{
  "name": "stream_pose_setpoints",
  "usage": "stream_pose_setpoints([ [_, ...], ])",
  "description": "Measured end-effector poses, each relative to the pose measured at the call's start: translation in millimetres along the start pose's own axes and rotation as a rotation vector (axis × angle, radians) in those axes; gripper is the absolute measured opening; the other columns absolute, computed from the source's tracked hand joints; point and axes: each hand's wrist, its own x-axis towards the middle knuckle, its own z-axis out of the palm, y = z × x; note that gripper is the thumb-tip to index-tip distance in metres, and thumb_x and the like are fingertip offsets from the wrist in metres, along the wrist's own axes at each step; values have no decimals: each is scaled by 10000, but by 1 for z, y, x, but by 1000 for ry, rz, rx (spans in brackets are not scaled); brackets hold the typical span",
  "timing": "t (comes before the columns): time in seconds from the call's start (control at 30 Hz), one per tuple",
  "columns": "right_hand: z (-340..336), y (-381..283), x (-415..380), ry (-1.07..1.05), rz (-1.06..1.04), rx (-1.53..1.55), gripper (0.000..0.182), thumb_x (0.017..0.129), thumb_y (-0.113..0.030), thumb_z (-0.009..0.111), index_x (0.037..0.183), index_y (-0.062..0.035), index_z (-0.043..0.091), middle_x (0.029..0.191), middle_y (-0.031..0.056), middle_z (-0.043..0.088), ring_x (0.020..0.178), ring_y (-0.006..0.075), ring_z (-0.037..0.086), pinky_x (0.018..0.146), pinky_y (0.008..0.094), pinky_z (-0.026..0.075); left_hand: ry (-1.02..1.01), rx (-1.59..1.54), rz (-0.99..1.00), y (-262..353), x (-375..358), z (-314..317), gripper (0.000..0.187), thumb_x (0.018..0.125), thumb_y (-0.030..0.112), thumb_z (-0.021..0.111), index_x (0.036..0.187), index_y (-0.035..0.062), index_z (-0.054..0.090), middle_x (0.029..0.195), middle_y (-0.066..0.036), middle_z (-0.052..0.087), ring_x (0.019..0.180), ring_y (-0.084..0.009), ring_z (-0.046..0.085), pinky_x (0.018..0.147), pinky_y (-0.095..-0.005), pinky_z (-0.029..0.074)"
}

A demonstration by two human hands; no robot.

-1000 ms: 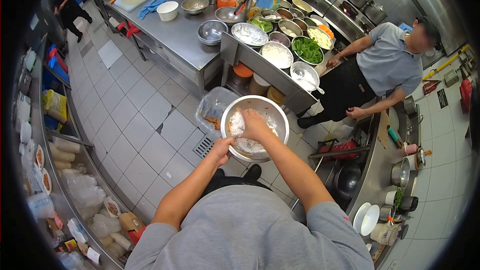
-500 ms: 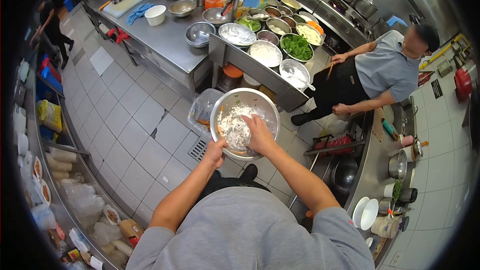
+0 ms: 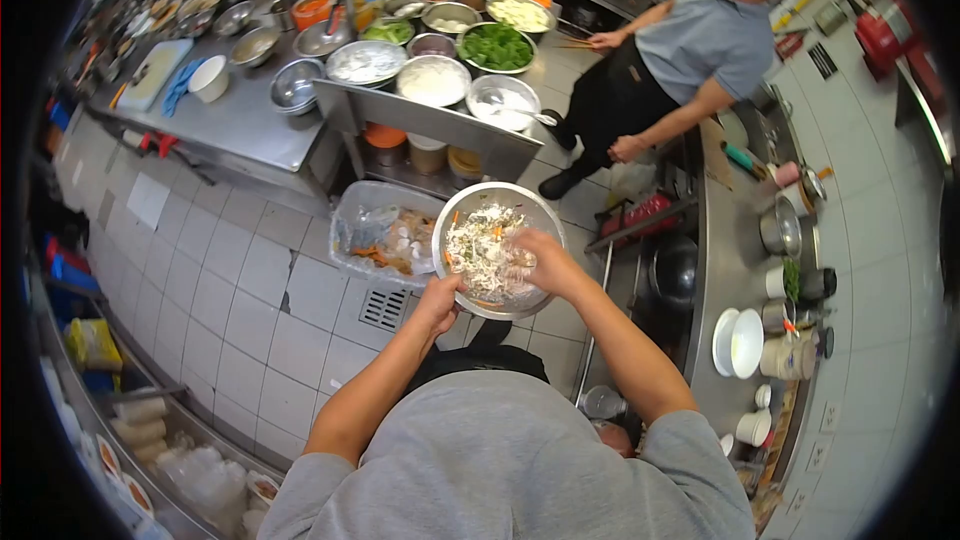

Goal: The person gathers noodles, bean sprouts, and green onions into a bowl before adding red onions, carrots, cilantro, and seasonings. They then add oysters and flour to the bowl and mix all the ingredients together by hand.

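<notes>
A steel mixing bowl (image 3: 546,219) is held in front of my body. Inside lies a flour-coated mix (image 3: 482,248) with orange shreds and green bits. My left hand (image 3: 440,304) grips the bowl's near-left rim, its fingers closed round the edge. Over the right part of the mix is my right hand (image 3: 545,262); its fingers are blurred by motion, so their grip cannot be made out. Behind the bowl to the left, a translucent plastic bin (image 3: 347,264) contains orange and pale scraps.
Ahead, a steel counter (image 3: 265,143) carries several bowls, including white powder (image 3: 433,81) and green leaves (image 3: 497,46). A co-worker (image 3: 672,50) stands ahead to the right, holding a thin stick. Another counter (image 3: 712,270) runs along my right. A floor drain (image 3: 382,307) lies left.
The view has turned and shifted, bringing more of the plastic bin into sight. My right hand has moved rightward in the bowl, and the mix shows more orange shreds among the flour.
</notes>
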Motion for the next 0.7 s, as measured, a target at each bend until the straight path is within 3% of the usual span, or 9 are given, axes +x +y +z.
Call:
stream_pose_setpoints([
  [0.03,-9,0,-5,17,26,-1,820,611,-243,856,1332,-70,506,1333,259,469,1228,415,474,1050,439,389,-14,-2,-12,-2,-2,12,514,712,-30,514,1224,-60,504,1089,-146,611,931,-284,639,836,-403,551],
  [0.1,-21,-4,-11,302,293,-101,896,557,-324,890,1291,16,505,1277,227,529,1227,394,480,1048,450,387,-45,10,-38,-8,3,34,518,711,-31,514,1228,-60,502,1091,-147,610,932,-285,639,837,-401,551],
  [0.17,-13,6,-7,260,426,-211,929,564,-378,891,1283,54,493,1212,258,577,1208,388,506,1040,432,392,-178,80,-154,-17,13,58,517,706,-26,521,1222,-63,504,1081,-152,613,926,-282,642,830,-407,552],
  [0.37,-46,40,-38,-83,291,-3,797,605,-248,842,1264,56,513,1219,264,582,1154,380,558,991,394,441,-273,160,-271,-21,40,82,505,714,-11,494,1217,-53,487,1076,-151,604,917,-295,643,809,-443,566],
  [0.43,-72,46,-57,-81,285,-2,789,607,-224,824,1288,22,512,1224,267,561,1159,381,552,990,394,450,-214,133,-180,-14,41,97,517,686,-6,515,1197,-81,501,1072,-157,622,927,-305,650,832,-426,557],
  [0.53,-69,56,-87,110,298,89,950,609,-294,859,1387,8,404,1413,240,374,1291,389,424,1079,399,377,-183,148,-9,-17,34,123,548,669,-21,495,1216,-62,499,1086,-136,617,966,-271,626,848,-393,530],
  [0.57,-63,56,-90,115,291,88,950,609,-294,859,1387,8,404,1413,240,374,1291,389,424,1079,399,377,-147,169,115,-21,33,133,563,666,-25,490,1229,-51,498,1090,-127,615,979,-259,615,855,-380,518],
  [0.63,-46,51,-86,379,376,88,1027,582,-305,891,1414,-18,363,1387,237,411,1284,376,431,1078,399,368,-122,182,143,-40,40,145,589,661,-33,484,1250,-15,501,1088,-105,614,986,-244,600,859,-356,498],
  [0.7,-41,55,-81,485,485,194,949,612,-206,871,1396,-19,371,1372,231,433,1279,358,446,1067,395,380,-156,172,229,-55,40,161,581,671,-13,499,1252,10,510,1081,-96,616,993,-244,596,846,-359,501],
])
